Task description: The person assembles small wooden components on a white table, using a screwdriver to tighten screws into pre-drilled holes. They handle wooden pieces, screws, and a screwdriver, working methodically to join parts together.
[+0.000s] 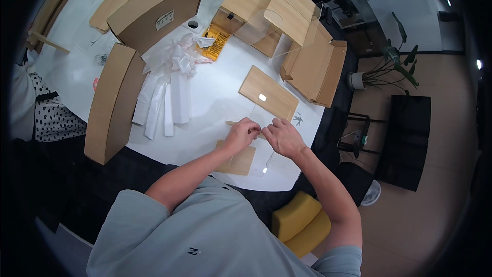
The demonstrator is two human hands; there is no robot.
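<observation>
My left hand point(243, 136) and my right hand point(285, 138) are close together over the near part of the white table point(205, 97). The fingertips of both are pinched, nearly touching; what they hold is too small to make out. Under my left wrist lies a light wooden panel point(237, 160), and a thin wooden strip point(231, 122) pokes out past that hand. A clear plastic sheet point(277, 170) with a bright glint is below my right hand. Beyond my hands rests a rectangular wooden board point(266, 92) bearing a small white patch. Small metal pieces point(298, 119) lie right of it.
Cardboard boxes point(115, 102) stand on the left beside white foam strips point(179, 97) and crumpled plastic wrap point(177, 56). At the back are a wooden shelf unit point(287, 15), a yellow package point(218, 41) and an open cardboard box point(312, 69). A yellow chair point(302, 223) sits near right.
</observation>
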